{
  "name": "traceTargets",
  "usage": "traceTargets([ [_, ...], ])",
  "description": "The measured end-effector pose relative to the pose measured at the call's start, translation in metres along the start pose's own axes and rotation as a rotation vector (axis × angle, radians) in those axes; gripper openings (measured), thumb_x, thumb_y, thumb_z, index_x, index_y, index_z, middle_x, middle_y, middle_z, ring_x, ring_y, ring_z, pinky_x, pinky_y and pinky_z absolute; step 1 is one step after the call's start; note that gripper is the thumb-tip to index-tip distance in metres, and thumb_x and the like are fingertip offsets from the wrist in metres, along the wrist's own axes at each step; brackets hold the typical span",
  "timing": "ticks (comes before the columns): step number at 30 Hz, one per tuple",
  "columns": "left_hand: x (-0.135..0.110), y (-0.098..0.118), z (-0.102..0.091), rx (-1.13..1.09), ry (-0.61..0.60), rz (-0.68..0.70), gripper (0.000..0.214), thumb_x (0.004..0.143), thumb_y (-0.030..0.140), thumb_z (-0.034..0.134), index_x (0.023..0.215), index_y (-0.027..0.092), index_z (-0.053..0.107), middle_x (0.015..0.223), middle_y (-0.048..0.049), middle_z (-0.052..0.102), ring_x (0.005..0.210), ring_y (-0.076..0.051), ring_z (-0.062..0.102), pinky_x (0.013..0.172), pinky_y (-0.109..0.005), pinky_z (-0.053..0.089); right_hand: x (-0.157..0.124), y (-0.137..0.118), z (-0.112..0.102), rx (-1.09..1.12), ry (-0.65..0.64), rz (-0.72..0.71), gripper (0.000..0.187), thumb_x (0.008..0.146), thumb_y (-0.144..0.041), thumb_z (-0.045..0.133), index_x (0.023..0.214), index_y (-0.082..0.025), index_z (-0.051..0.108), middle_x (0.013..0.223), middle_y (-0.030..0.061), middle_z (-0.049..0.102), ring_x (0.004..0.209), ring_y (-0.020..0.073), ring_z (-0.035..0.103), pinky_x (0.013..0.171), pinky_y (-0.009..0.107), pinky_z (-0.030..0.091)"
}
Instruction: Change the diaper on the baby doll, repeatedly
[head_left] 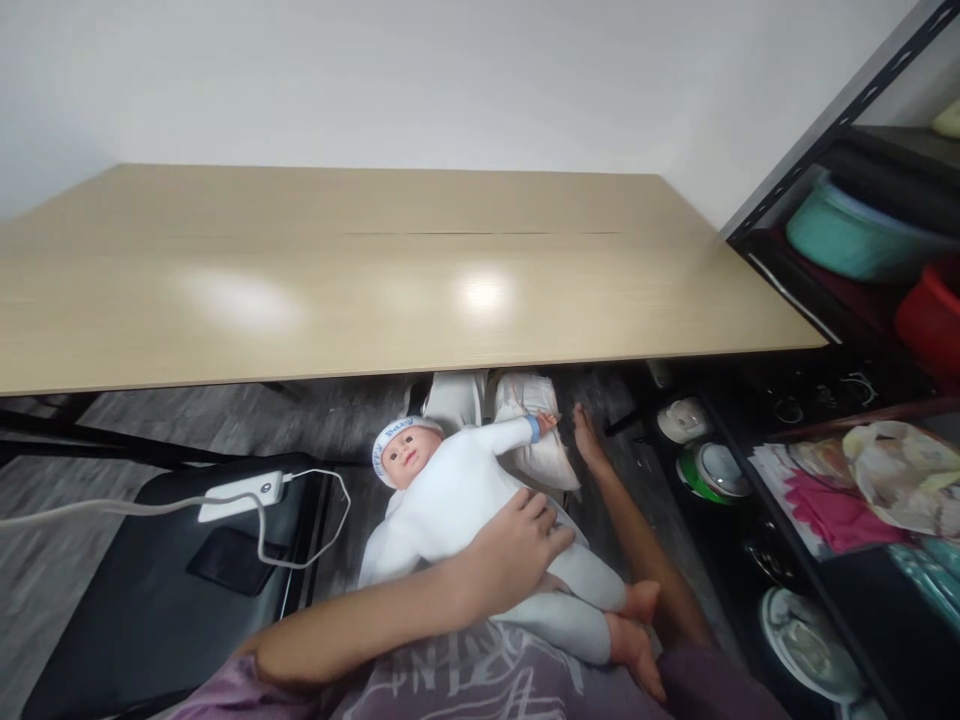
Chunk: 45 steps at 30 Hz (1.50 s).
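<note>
Your left hand (517, 545) lies flat on the belly of the baby doll (450, 490), fingers spread and relaxed. It's a palm-down press rather than a grip, so it isn't closed around anything. Your right hand (587, 440) is out past the doll's raised arm, fingers straight and together, open and holding nothing. Its fingertips are just beside the white padded bundle (547, 465) that sits right of the doll's head. I can't tell whether they actually touch it.

The doll is on its back across your lap, with its capped head pointing away from you and its bare feet toward your right hip.

My read is that this is the steadying-and-reaching bit: one hand pins the doll while the other goes for that bundle. Picking it up would mean curling the right fingers around its edge, since a flat hand won't lift it. You'd also want the left palm firm on the doll, because the legs sit near the edge of your lap and it could roll.

Further out, left of the doll, a white charger block (244, 495) with its cable sits on a black seat (150, 590). Beyond the doll's head is the wooden table (375, 300). Right of the doll, a dark shelf rack (806, 300) holds bowls and cloths.
</note>
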<state>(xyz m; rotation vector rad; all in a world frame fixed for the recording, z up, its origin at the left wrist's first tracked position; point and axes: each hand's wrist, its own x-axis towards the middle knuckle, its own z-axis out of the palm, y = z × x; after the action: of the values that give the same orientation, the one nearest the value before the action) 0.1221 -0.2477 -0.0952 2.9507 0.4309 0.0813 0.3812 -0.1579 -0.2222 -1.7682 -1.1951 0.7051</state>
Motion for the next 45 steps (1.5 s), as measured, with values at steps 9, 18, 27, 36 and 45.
traceTargets([
  [9, 0.000, -0.002, -0.005, -0.039, 0.045, -0.046, 0.059, 0.095, 0.069, 0.084, 0.118, 0.017, 0.069, 0.112, -0.0098, 0.074, 0.106, -0.031, 0.066, 0.095, -0.044, 0.049, -0.036, -0.096, -0.008, -0.145, -0.463, -0.569, 0.042, 0.111, -0.042, 0.061, 0.151, -0.027, 0.065, 0.150, 0.0121, 0.070, 0.143, 0.0315, 0.062, 0.127, 0.053, 0.046],
  [18, -0.066, -0.011, -0.027, -0.408, 0.368, -0.105, 0.044, 0.114, 0.045, 0.064, 0.154, 0.028, 0.056, 0.149, -0.0110, 0.070, 0.144, -0.030, 0.061, 0.123, -0.049, 0.051, -0.032, -0.141, 0.038, -0.606, -0.675, -0.783, 0.017, 0.105, -0.018, 0.066, 0.121, -0.018, 0.070, 0.122, 0.0115, 0.070, 0.116, 0.0283, 0.064, 0.106, 0.042, 0.055],
  [27, -0.202, -0.006, 0.052, -0.472, 0.522, -1.136, 0.076, 0.090, 0.064, 0.082, 0.146, 0.019, 0.055, 0.142, -0.0195, 0.070, 0.129, -0.042, 0.074, 0.107, -0.064, 0.064, -0.052, -0.165, 0.015, -0.467, -0.585, -0.787, 0.027, 0.103, -0.023, 0.070, 0.130, -0.025, 0.071, 0.140, 0.0119, 0.068, 0.123, 0.0291, 0.067, 0.100, 0.040, 0.057],
  [36, -0.170, -0.019, 0.007, -0.519, 0.521, -1.057, 0.065, 0.086, 0.046, 0.075, 0.144, 0.021, 0.057, 0.138, -0.0150, 0.078, 0.125, -0.038, 0.079, 0.104, -0.055, 0.066, -0.073, -0.197, -0.059, -0.374, -0.495, -0.599, 0.032, 0.094, -0.027, 0.067, 0.125, -0.031, 0.069, 0.115, 0.0032, 0.082, 0.101, 0.0289, 0.079, 0.087, 0.037, 0.057],
  [45, -0.111, -0.135, -0.106, -0.181, 0.331, -0.803, 0.073, 0.088, 0.049, 0.074, 0.152, 0.022, 0.053, 0.140, -0.0150, 0.076, 0.116, -0.040, 0.077, 0.097, -0.048, 0.058, 0.000, -0.202, -0.089, -0.593, -0.136, -0.543, 0.030, 0.092, -0.040, 0.071, 0.119, -0.028, 0.070, 0.097, 0.0080, 0.083, 0.088, 0.0356, 0.078, 0.071, 0.035, 0.047],
])
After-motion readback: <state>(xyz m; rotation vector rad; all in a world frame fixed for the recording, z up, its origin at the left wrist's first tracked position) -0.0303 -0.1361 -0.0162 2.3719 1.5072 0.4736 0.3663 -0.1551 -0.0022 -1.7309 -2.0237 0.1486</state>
